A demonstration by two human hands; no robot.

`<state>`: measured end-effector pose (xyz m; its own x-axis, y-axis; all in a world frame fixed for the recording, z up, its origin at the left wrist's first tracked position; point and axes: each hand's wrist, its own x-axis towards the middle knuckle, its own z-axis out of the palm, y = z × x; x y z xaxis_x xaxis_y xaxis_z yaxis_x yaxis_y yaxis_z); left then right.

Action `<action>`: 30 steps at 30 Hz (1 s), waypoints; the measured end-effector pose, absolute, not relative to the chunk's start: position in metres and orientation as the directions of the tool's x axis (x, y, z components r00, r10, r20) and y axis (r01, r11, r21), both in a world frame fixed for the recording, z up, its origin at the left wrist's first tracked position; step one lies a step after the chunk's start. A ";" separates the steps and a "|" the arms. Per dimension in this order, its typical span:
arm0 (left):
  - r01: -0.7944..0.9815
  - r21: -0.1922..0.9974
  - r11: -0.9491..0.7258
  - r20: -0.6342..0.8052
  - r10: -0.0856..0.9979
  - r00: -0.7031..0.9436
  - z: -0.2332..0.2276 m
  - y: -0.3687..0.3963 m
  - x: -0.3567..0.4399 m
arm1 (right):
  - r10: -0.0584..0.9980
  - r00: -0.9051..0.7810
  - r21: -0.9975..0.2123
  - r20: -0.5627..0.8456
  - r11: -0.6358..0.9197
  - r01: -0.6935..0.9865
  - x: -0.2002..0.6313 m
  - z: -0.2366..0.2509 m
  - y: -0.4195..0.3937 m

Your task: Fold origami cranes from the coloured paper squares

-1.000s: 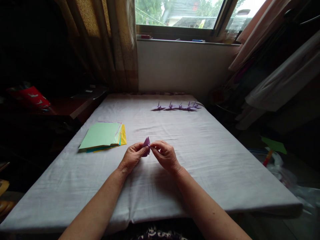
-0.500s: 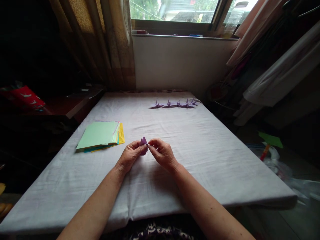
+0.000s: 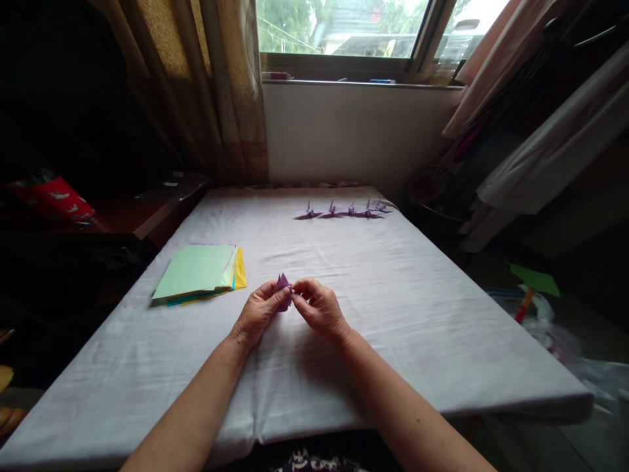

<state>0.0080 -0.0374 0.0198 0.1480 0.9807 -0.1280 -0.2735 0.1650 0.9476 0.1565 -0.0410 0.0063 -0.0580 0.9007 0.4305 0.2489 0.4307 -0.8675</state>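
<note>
A small folded purple origami paper [image 3: 282, 283] is held between my two hands, above the near middle of the table. My left hand [image 3: 258, 309] is closed on it, thumb across the front, with two pointed tips sticking up past the fingers. My right hand [image 3: 318, 304] pinches the paper's right side between thumb and forefinger. The fingertips hide the part being pinched. Several purple paper cranes [image 3: 352, 209] stand in a row at the far right of the table.
A white cloth covers the table [image 3: 393, 341]. On its left lies a stack of coloured paper [image 3: 194, 270], pale green on top. Beyond the far edge are a wall and window [image 3: 344, 29]. Clothes [image 3: 531, 157] hang at the right; a red bag [image 3: 54, 202] sits at the left.
The whole view has shifted slightly, so the scene sits a little lower. Both hands keep their hold on the purple paper, with hardly any change in the fingers.
</note>
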 end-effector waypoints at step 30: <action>-0.209 0.965 0.159 -0.118 0.974 0.195 0.016 -0.035 0.007 | 0.902 0.056 -0.873 0.429 0.398 0.282 0.155 0.001 -0.039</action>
<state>0.0067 -0.0351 0.0158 0.1948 0.9737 -0.1184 -0.2095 0.1592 0.9648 0.1547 -0.0391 0.0007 0.0560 0.9018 0.4285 0.2816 0.3975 -0.8733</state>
